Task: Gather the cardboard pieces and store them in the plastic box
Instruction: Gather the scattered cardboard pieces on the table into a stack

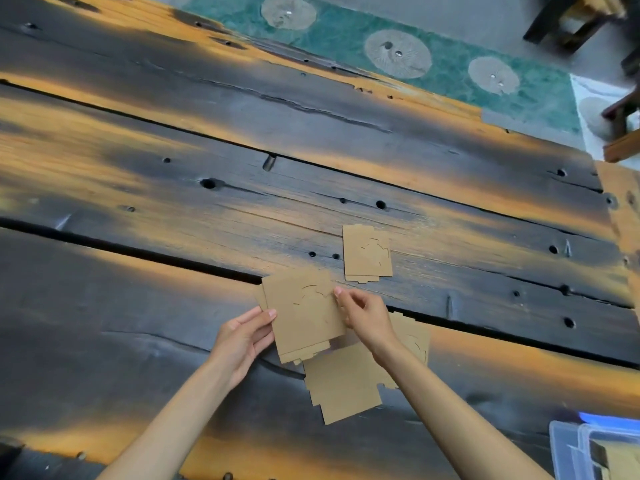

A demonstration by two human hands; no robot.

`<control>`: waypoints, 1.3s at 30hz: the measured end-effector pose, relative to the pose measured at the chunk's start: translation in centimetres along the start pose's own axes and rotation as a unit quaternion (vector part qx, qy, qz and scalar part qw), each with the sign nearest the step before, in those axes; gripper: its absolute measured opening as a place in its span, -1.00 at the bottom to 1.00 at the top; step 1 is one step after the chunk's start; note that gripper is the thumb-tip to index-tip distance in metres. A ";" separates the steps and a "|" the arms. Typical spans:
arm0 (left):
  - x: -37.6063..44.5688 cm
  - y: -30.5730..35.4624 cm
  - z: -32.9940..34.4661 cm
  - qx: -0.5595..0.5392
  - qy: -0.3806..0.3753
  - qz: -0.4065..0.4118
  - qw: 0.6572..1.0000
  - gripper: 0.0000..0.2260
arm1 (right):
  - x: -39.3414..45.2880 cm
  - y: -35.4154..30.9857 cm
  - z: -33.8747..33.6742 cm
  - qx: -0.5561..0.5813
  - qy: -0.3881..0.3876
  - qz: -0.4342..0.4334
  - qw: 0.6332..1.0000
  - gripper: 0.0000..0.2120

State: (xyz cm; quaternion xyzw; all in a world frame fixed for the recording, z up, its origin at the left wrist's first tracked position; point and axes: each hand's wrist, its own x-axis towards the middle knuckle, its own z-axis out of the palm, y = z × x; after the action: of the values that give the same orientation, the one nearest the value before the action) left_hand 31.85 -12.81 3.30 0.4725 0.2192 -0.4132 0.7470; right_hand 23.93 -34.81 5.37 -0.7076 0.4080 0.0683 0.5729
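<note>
A small stack of brown cardboard pieces (303, 313) is held between both hands just above the wooden table. My left hand (244, 336) grips its left edge with thumb on top. My right hand (365, 315) pinches its right edge. Another cardboard piece (367, 253) lies flat on the table farther away, to the right. A larger cardboard piece (343, 386) lies under my right forearm, and one more cardboard piece (414, 336) shows partly behind my right wrist. The clear plastic box (568, 445) sits at the bottom right corner, with some cardboard inside.
The table (173, 202) is made of dark and orange planks with gaps and knot holes. Beyond its far edge lies a green patterned rug (450, 53). Dark wooden furniture legs (568, 26) stand at the top right.
</note>
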 end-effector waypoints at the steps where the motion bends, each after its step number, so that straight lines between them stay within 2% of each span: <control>1: 0.4 0.1 0.1 -0.002 0.004 0.003 1.000 -0.77 | 1.1 -0.1 -0.4 0.000 0.009 0.003 1.000 -0.77; 4: 1.5 0.6 0.1 -0.005 0.018 0.009 1.000 -0.78 | 4.9 -0.2 -2.0 -0.039 0.067 0.013 0.997 -0.71; 10: 3.8 1.6 0.3 -0.002 0.048 0.018 0.999 -0.80 | 11.9 0.4 -4.7 -0.166 0.146 0.095 0.971 -0.36; 15: 5.2 2.1 0.8 0.009 0.064 0.018 0.998 -0.71 | 14.7 0.5 -3.9 -0.233 0.161 0.173 0.943 0.00; 18: 5.6 2.3 1.0 0.019 0.071 0.019 0.997 -0.75 | 15.4 0.4 -2.9 -0.279 0.176 0.188 0.925 0.09; 21: 5.8 2.4 1.0 0.029 0.077 0.019 0.996 -0.78 | 16.0 0.5 -2.8 -0.248 0.172 0.214 0.929 0.14; 24: 5.9 2.4 0.8 0.029 0.079 0.016 0.996 -0.79 | 16.2 1.1 -3.7 -0.171 0.172 0.208 0.947 0.01; 29: 5.9 2.7 1.0 0.028 0.076 0.014 0.997 -0.78 | 14.8 2.1 -6.3 0.016 0.166 0.118 0.979 -0.65; 31: 5.5 3.1 0.9 0.038 0.069 0.023 0.997 -0.79 | 13.0 1.6 -7.0 0.104 0.133 0.083 0.982 -0.82; 33: 5.2 3.3 1.0 0.058 0.057 0.030 0.996 -0.79 | 10.8 0.5 -7.8 0.167 0.105 0.055 0.979 -0.84; 35: 4.8 3.5 1.2 0.074 0.043 0.034 0.996 -0.77 | 8.4 -0.5 -8.2 0.211 0.058 0.030 0.975 -0.79; 39: 3.9 3.4 1.7 0.078 -0.007 0.032 0.996 -0.71 | 3.8 -1.6 -6.8 0.224 -0.046 -0.005 0.974 -0.74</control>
State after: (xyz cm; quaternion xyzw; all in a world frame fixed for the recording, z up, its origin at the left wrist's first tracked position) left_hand 36.68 -15.22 3.08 0.5333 0.1658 -0.4078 0.7223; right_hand 24.95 -42.59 6.75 -0.5594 0.3830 0.0047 0.7351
